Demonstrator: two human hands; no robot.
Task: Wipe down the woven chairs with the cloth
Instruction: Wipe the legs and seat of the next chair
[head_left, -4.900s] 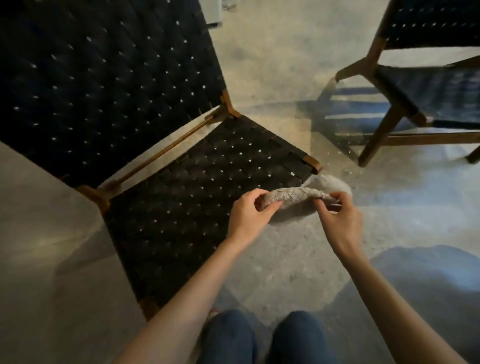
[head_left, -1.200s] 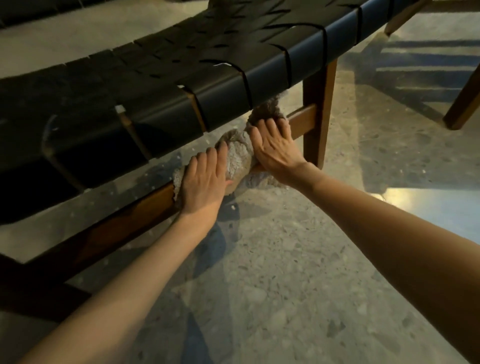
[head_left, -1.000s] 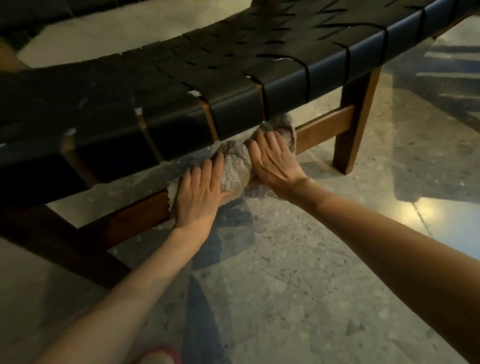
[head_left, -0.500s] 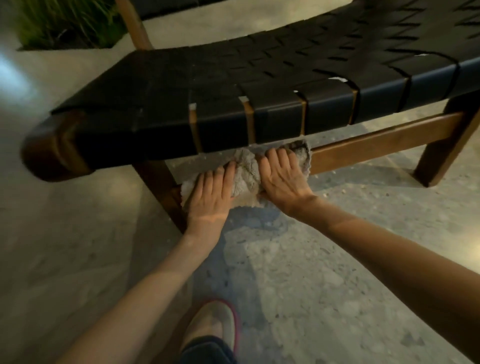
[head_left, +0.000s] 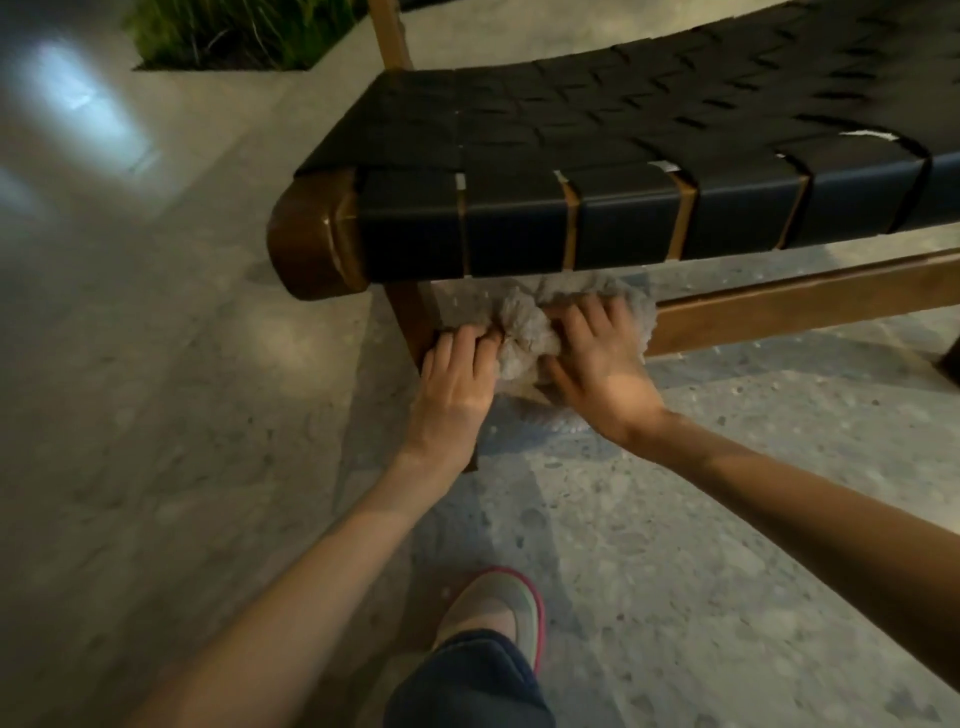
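A woven chair (head_left: 597, 156) with black straps and a brown wooden frame fills the upper right. Below its seat runs a wooden crossbar (head_left: 805, 301) that meets the front left leg (head_left: 410, 317). A bunched grey cloth (head_left: 524, 332) lies on the crossbar's left end, right at that leg. My left hand (head_left: 457, 379) grips the cloth's left part with curled fingers, close against the leg. My right hand (head_left: 597, 364) grips the cloth's right part, fingers curled into it. The bar under the cloth is hidden.
Speckled stone floor (head_left: 675, 571) spreads all around. A bed of green plants (head_left: 228, 31) sits at the top left behind the chair. My foot in a pink-edged slipper (head_left: 498, 608) and a dark trouser leg stand below my hands.
Both hands slid the cloth leftward along the crossbar from near the right leg to the left leg. Their fingers, flat on the cloth before, are now curled into it.
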